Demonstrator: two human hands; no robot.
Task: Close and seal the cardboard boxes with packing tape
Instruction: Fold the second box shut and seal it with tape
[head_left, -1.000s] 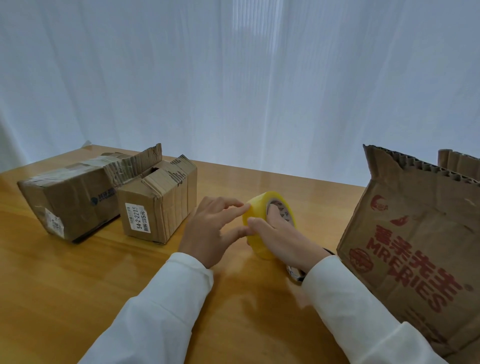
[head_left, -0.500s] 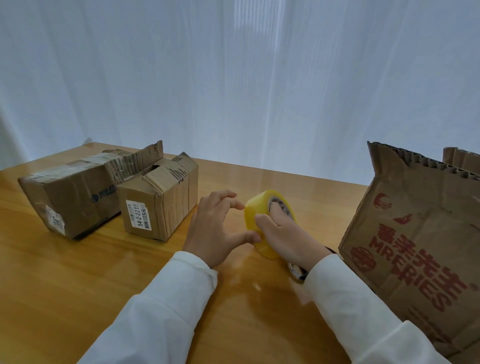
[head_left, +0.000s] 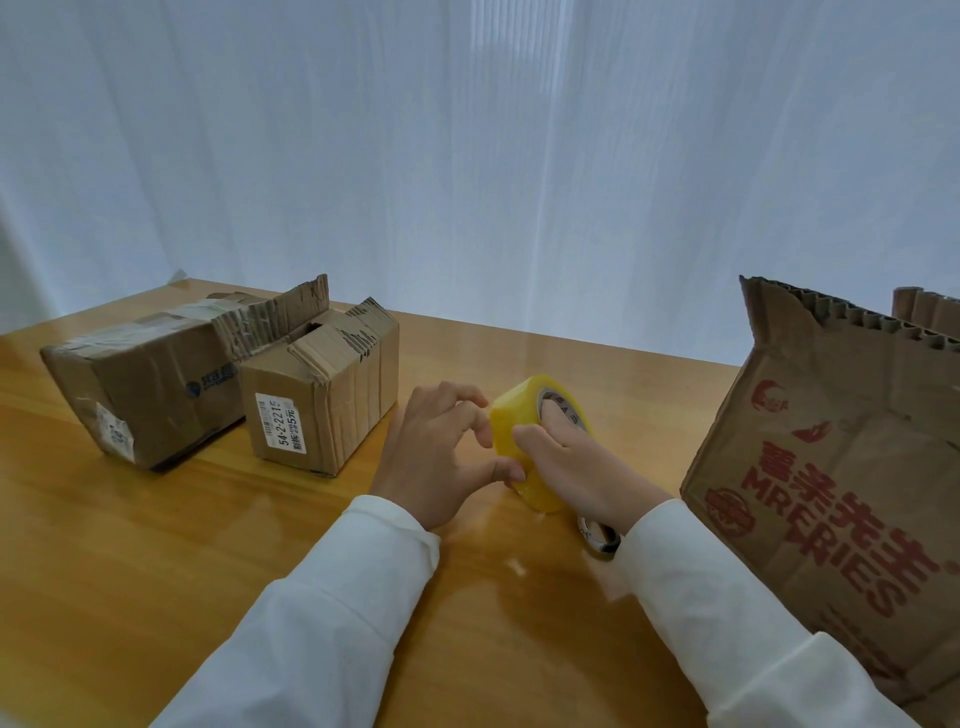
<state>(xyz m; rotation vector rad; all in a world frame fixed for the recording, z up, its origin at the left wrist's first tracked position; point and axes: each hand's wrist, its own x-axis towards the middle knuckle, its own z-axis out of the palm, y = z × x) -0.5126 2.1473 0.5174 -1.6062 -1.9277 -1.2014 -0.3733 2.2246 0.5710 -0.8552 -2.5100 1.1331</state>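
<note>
A yellow roll of packing tape (head_left: 524, 415) stands on edge over the wooden table (head_left: 156, 545), in the middle of the head view. My right hand (head_left: 571, 467) grips it, with fingers through its core and the thumb across the outer face. My left hand (head_left: 441, 457) is at the roll's left side, its curled fingertips and thumb touching the tape surface. A small cardboard box (head_left: 322, 400) with torn, half-raised flaps stands to the left. A longer taped box (head_left: 140, 384) lies beside it. A large printed box (head_left: 841, 493) with an upright flap stands at the right.
A small dark-rimmed tape roll (head_left: 597, 535) lies on the table under my right wrist. White curtains (head_left: 467, 156) hang behind the table's far edge. Bare tabletop lies in front of the two left boxes.
My left fingers have curled from flat across the roll to fingertips picking at its surface. The right hand keeps its hold on the roll, which has barely shifted.
</note>
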